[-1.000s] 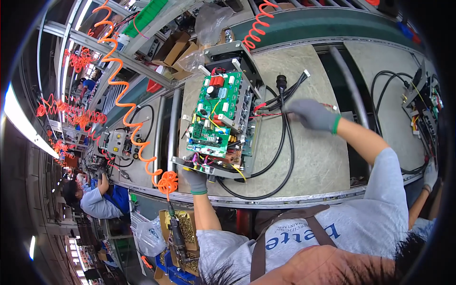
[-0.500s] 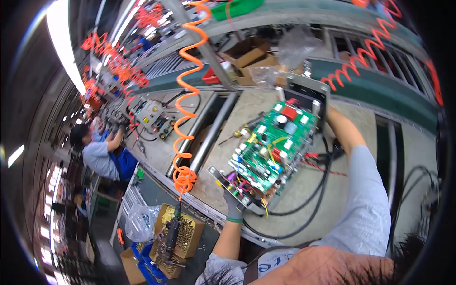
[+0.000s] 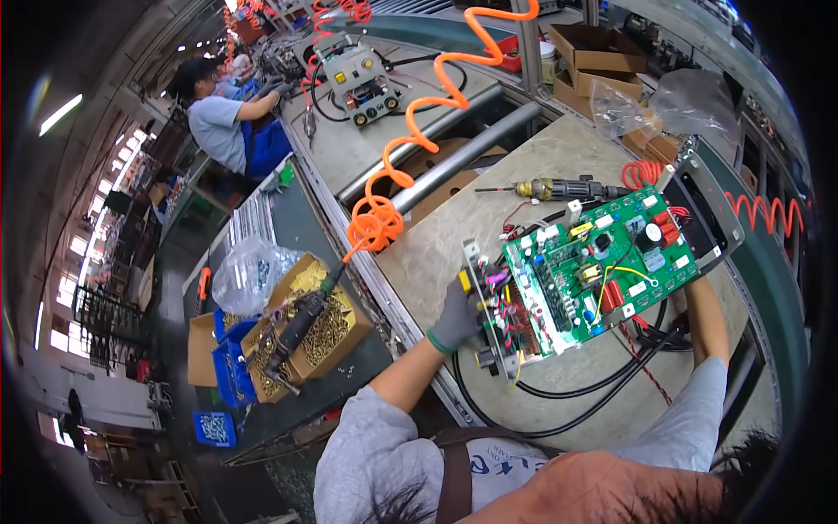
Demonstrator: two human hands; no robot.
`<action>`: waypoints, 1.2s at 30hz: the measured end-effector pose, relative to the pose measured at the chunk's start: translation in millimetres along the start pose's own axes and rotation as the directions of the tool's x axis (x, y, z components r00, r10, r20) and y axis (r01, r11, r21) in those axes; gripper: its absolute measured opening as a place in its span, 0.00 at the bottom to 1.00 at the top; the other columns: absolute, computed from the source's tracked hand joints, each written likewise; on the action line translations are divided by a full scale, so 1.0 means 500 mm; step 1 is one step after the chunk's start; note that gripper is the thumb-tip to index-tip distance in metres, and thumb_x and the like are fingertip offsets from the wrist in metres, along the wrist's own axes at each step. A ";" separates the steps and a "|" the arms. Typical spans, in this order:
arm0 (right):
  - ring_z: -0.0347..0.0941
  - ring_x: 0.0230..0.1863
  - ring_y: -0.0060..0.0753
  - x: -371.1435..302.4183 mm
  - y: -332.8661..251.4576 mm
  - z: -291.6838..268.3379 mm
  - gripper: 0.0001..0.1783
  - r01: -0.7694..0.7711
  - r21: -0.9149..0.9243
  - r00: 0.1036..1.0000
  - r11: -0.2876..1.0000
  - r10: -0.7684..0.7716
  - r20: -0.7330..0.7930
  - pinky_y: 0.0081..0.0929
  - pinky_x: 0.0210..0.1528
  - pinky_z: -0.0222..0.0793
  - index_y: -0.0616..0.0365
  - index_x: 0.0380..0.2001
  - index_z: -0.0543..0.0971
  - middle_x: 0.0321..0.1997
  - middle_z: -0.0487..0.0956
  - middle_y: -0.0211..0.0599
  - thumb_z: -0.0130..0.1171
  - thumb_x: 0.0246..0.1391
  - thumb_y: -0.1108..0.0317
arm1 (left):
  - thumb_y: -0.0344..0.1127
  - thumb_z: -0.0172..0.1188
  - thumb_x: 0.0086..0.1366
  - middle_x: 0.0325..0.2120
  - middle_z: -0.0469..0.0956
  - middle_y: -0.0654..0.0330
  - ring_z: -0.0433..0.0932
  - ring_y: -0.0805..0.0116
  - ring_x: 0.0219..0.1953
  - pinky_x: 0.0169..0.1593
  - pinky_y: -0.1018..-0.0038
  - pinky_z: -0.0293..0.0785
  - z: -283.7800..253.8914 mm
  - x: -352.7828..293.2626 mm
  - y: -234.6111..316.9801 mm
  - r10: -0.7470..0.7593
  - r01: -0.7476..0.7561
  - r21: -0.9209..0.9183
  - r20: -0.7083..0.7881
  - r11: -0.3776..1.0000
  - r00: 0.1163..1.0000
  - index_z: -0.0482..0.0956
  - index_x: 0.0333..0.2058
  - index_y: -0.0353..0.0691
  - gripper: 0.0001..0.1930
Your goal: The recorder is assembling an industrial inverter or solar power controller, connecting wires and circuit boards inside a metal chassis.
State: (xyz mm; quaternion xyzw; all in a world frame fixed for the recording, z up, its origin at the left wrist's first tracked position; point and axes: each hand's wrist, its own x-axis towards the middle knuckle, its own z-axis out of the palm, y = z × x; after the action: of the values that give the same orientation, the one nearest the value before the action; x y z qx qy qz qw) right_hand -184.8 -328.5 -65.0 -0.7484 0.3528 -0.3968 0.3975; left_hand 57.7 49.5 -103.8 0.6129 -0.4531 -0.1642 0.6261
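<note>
In front of me is an open electronic unit [image 3: 602,262] with a green circuit board facing up, a metal front panel [image 3: 491,306] on the left and a black end panel [image 3: 711,210] on the right. My left hand [image 3: 456,319], in a grey glove with a green cuff, grips the front panel's outer side, near its knobs. My right forearm reaches under the unit's right end, where the board and end panel hide that hand and its fingers. A black cable [image 3: 559,419] loops on the bench beneath. Behind the unit lies a power screwdriver [image 3: 572,189] with a red coiled hose.
At left, a cardboard box of brass screws [image 3: 330,341] holds another power driver [image 3: 297,332], beside blue bins [image 3: 234,371] and a plastic bag [image 3: 253,275]. An orange coiled hose [image 3: 410,144] hangs across metal rollers [image 3: 476,153]. A co-worker [image 3: 223,122] stands beyond, near another unit [image 3: 356,79].
The view has swung, and the unit now lies more level across it, farther right. My left hand stays on the front panel. The power screwdriver behind the unit shows more fully.
</note>
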 end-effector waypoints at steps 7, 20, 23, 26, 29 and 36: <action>0.71 0.44 0.40 0.048 0.016 0.034 0.15 0.106 -0.178 0.993 0.978 -0.094 0.073 0.36 0.49 0.67 0.58 0.45 0.77 0.42 0.76 0.42 0.52 0.53 0.71 | 0.33 0.60 0.57 0.38 0.78 0.57 0.78 0.64 0.40 0.44 0.68 0.74 -0.026 0.105 -0.047 -0.306 0.295 0.118 0.092 0.948 0.948 0.71 0.49 0.38 0.20; 0.70 0.46 0.46 0.158 0.087 0.039 0.15 0.261 -0.355 0.957 0.898 -0.193 0.216 0.40 0.52 0.65 0.58 0.44 0.77 0.43 0.76 0.45 0.53 0.50 0.73 | 0.40 0.59 0.59 0.40 0.76 0.52 0.77 0.51 0.41 0.45 0.61 0.74 -0.119 -0.008 0.218 0.123 -0.053 0.738 -0.042 0.673 0.992 0.74 0.47 0.41 0.18; 0.69 0.47 0.48 0.153 0.112 -0.020 0.16 0.330 -0.418 0.936 0.847 -0.235 0.263 0.41 0.52 0.65 0.58 0.43 0.77 0.44 0.75 0.46 0.53 0.50 0.73 | 0.37 0.61 0.58 0.35 0.79 0.55 0.79 0.56 0.38 0.42 0.67 0.75 -0.208 -0.050 0.284 0.131 0.115 0.813 -0.229 0.571 0.965 0.79 0.40 0.41 0.12; 0.69 0.48 0.49 0.118 0.134 -0.118 0.16 0.433 -0.514 0.895 0.741 -0.283 0.345 0.42 0.53 0.64 0.58 0.43 0.77 0.44 0.75 0.47 0.53 0.49 0.74 | 0.40 0.59 0.60 0.31 0.80 0.55 0.80 0.57 0.36 0.40 0.68 0.75 -0.310 -0.102 0.328 0.113 0.295 0.822 -0.395 0.487 0.912 0.81 0.35 0.43 0.09; 0.69 0.48 0.51 0.051 0.151 -0.237 0.16 0.536 -0.606 0.840 0.587 -0.301 0.451 0.42 0.54 0.64 0.58 0.43 0.77 0.44 0.75 0.47 0.54 0.48 0.74 | 0.44 0.58 0.60 0.32 0.81 0.53 0.80 0.56 0.37 0.41 0.66 0.75 -0.394 -0.166 0.335 -0.143 0.558 0.726 -0.553 0.402 0.821 0.82 0.37 0.46 0.12; 0.67 0.50 0.57 -0.199 0.080 -0.435 0.17 0.524 -0.813 0.850 0.253 -0.108 0.515 0.46 0.56 0.62 0.58 0.41 0.78 0.44 0.74 0.51 0.55 0.45 0.76 | 0.55 0.61 0.54 0.35 0.81 0.51 0.80 0.51 0.39 0.44 0.60 0.74 -0.428 -0.214 0.275 -0.411 0.603 0.795 -0.529 0.067 0.743 0.81 0.43 0.51 0.21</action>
State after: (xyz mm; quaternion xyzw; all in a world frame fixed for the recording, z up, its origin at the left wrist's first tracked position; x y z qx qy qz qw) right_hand -427.1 -330.3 -50.7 -0.9496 0.2749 -0.0491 -0.1421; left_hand 117.0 290.0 17.7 0.9841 -0.1599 -0.0215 0.0743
